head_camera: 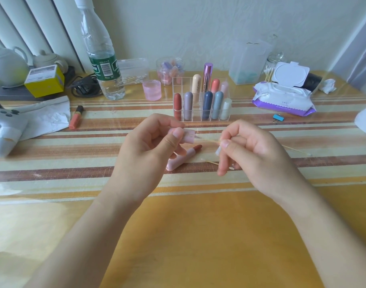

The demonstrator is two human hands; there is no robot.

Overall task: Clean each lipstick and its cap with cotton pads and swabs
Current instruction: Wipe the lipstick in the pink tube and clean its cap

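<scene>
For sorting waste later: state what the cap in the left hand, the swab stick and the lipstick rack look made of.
Cap, in the left hand: pale pink plastic, frosted, light shows through. Swab stick, pinched by the right hand: matte tan, likely wood or bamboo. Rack: clear glossy plastic, probably acrylic; lipsticks show through its walls.

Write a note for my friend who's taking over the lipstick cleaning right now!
Left hand holds the pink cap, open end facing right. Right hand pinches a cotton swab, tip at the cap's mouth.
The uncapped pink lipstick lies on the table by the left hand, with a spare swab beside it. Other lipsticks stand capped in the clear organizer.
Done: cap off. Left: finish swabbing the cap, wipe the lipstick, recap it. Which others are clean can't be told.
</scene>
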